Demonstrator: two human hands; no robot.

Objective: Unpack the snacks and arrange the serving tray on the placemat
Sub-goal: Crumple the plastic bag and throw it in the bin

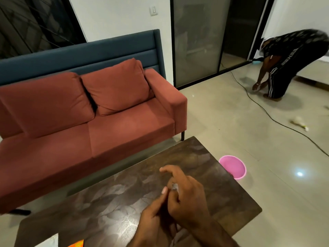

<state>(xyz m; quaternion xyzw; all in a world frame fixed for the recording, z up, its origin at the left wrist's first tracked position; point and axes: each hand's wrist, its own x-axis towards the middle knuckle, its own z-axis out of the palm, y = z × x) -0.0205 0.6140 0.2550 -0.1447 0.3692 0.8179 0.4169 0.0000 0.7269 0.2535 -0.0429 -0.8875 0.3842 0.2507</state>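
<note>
Seemingly the right hand (187,193) pinches a small pale scrap (175,186) over the bench (115,196), the left hand (154,221) beneath it with a grip I cannot tell, while an orange packet (77,244) peeks at the near edge, leftward, nearer the left hand.

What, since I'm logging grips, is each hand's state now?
Left hand: reaches the scrap; grip cannot be told.
Right hand: pinches the small pale scrap.

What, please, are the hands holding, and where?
A small pale scrap, pinched by fingertips of right hand and left hand; which part cannot be told.
</note>
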